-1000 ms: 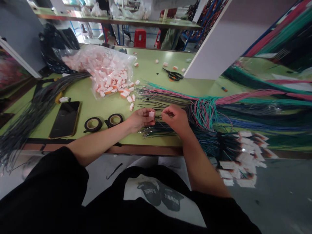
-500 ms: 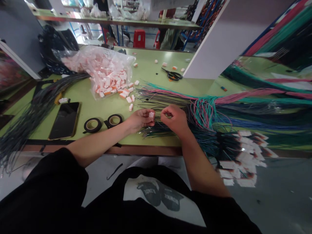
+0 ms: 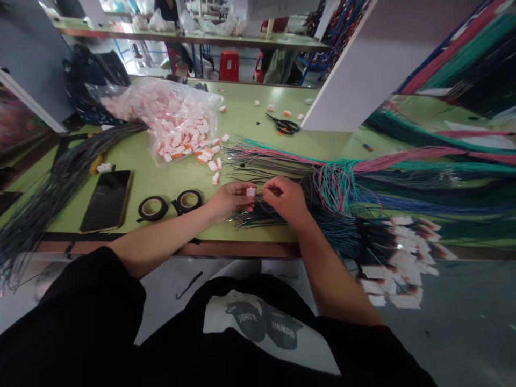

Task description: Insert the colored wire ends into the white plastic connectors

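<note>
At the centre of the frame, the left hand (image 3: 230, 202) pinches a small pale connector (image 3: 250, 192) between thumb and fingers. Just right of it, the right hand (image 3: 285, 199) is curled, thumb and forefinger drawn together; whether a wire sits in that pinch cannot be told. Loose wires (image 3: 282, 154) spread over the bench (image 3: 237, 117) around it, toward the right edge. A clear bag (image 3: 169, 118) of connectors lies upper left.

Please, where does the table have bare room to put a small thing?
Two small patches look bare: between the bag and the tapes, and between the bag and the scissors. Crowded: around the right hand, where wires spread.
</note>
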{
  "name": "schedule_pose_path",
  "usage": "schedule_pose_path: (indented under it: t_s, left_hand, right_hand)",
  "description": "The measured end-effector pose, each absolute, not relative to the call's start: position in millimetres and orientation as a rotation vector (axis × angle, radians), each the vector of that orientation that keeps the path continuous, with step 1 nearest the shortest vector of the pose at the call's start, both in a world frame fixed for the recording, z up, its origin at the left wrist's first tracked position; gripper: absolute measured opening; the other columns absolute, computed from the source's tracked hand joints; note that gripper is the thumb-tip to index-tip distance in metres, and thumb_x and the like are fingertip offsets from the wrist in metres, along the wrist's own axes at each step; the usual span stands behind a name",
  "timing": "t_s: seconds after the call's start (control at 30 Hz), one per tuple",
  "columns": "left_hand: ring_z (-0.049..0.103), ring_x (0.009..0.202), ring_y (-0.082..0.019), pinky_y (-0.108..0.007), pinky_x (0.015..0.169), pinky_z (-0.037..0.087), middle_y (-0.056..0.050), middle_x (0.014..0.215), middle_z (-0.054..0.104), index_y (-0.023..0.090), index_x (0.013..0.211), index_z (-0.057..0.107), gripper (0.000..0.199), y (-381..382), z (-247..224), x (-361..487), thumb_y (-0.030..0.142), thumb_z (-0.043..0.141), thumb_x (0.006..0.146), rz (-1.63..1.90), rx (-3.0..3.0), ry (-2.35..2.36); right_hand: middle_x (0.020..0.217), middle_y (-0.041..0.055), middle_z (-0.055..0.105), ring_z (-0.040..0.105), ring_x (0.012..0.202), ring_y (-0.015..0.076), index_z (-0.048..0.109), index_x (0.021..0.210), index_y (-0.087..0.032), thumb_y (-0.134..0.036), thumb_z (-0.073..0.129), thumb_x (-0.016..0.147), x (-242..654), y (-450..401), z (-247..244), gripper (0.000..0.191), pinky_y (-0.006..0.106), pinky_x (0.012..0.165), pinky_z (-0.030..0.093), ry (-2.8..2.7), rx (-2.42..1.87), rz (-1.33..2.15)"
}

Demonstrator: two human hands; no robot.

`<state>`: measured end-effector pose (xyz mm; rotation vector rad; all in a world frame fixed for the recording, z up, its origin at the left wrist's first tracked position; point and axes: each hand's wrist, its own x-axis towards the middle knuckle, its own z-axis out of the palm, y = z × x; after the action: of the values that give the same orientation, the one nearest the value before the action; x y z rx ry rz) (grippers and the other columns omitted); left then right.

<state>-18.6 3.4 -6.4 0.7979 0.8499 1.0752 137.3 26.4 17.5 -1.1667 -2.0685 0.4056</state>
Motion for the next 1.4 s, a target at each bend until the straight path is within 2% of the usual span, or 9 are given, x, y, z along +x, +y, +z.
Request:
schedule_pose_path:
  t_s: [0.37,0.53,0.77,1.03,1.3,1.4]
  left_hand:
    - [0.057,0.053,-0.008,-0.023,0.056,0.049,0.002,0.062,0.061,0.011,0.090,0.058,0.031,4,-9,-18,0.009,0.070,0.062,1.110,0.851,0.875]
    - [0.057,0.052,-0.008,-0.023,0.055,0.049,0.002,0.060,0.060,0.010,0.088,0.058,0.030,4,-7,-18,0.006,0.069,0.061,1.109,0.806,0.858]
    - [0.055,0.051,-0.006,-0.021,0.057,0.049,0.004,0.059,0.057,0.012,0.085,0.056,0.026,3,-2,-15,0.004,0.067,0.063,1.095,0.795,0.860]
    - [0.054,0.056,-0.005,-0.027,0.067,0.052,0.004,0.064,0.055,0.012,0.087,0.056,0.024,2,-4,-11,-0.001,0.059,0.067,1.133,0.806,0.943]
    - [0.052,0.048,-0.006,-0.025,0.057,0.050,0.005,0.058,0.052,0.011,0.083,0.054,0.023,5,4,-15,-0.007,0.053,0.068,1.076,0.825,0.980]
    - [0.053,0.048,-0.007,-0.023,0.052,0.048,0.004,0.058,0.053,0.011,0.083,0.054,0.019,6,7,-19,-0.002,0.057,0.069,1.046,0.854,0.929]
  right_hand:
    - [0.053,-0.0026,0.053,0.042,0.051,0.0098,0.055,0.058,-0.019,-0.025,0.049,0.065,135,27,19,0.011,0.023,0.052,0.033,-1.978,-1.221,0.661]
    - [0.053,-0.0031,0.051,0.042,0.051,0.0093,0.054,0.057,-0.018,-0.026,0.049,0.065,134,27,21,0.012,0.023,0.052,0.034,-1.954,-1.233,0.680]
    - [0.053,-0.0025,0.052,0.043,0.050,0.0101,0.053,0.055,-0.019,-0.023,0.050,0.061,135,24,23,0.008,0.024,0.052,0.035,-1.927,-1.262,0.584]
    - [0.050,-0.0019,0.053,0.044,0.049,0.0109,0.054,0.055,-0.020,-0.024,0.051,0.061,133,25,20,0.008,0.025,0.050,0.033,-1.936,-1.270,0.485]
    - [0.053,-0.0011,0.057,0.046,0.049,0.0110,0.062,0.061,-0.018,-0.028,0.052,0.065,136,29,18,0.015,0.024,0.050,0.032,-2.053,-1.309,0.491]
    - [0.055,-0.0009,0.059,0.048,0.051,0.0120,0.067,0.069,-0.020,-0.030,0.052,0.068,136,30,14,0.018,0.024,0.050,0.031,-2.109,-1.331,0.451]
